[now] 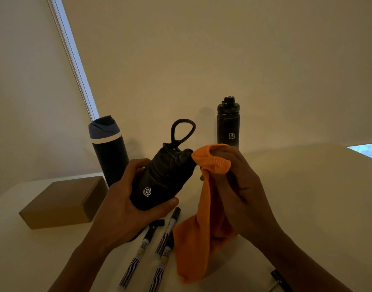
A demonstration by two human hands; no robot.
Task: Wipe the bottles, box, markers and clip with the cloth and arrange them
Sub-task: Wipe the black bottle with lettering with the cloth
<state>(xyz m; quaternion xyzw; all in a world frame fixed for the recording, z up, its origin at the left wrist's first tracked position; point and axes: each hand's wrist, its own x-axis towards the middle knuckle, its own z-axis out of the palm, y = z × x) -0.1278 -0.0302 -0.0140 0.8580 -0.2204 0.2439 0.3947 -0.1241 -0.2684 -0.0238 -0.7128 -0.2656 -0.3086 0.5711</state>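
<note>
Orange cloth (204, 207) pinched in right hand (242, 190), left hand (122, 207) curled round bottle (160, 182), wipes at cap (182, 157); risks pushing tilted bottle loose onto markers (169, 227) below.

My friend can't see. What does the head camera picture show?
A person's left hand holds a tilted black bottle; the right hand holds an orange cloth against its cap. Two other bottles, a box and markers sit on the table.

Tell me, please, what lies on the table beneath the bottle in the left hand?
Striped markers lie on the white table below the black bottle. The left hand and the hanging orange cloth cover the table on either side of them.
</note>
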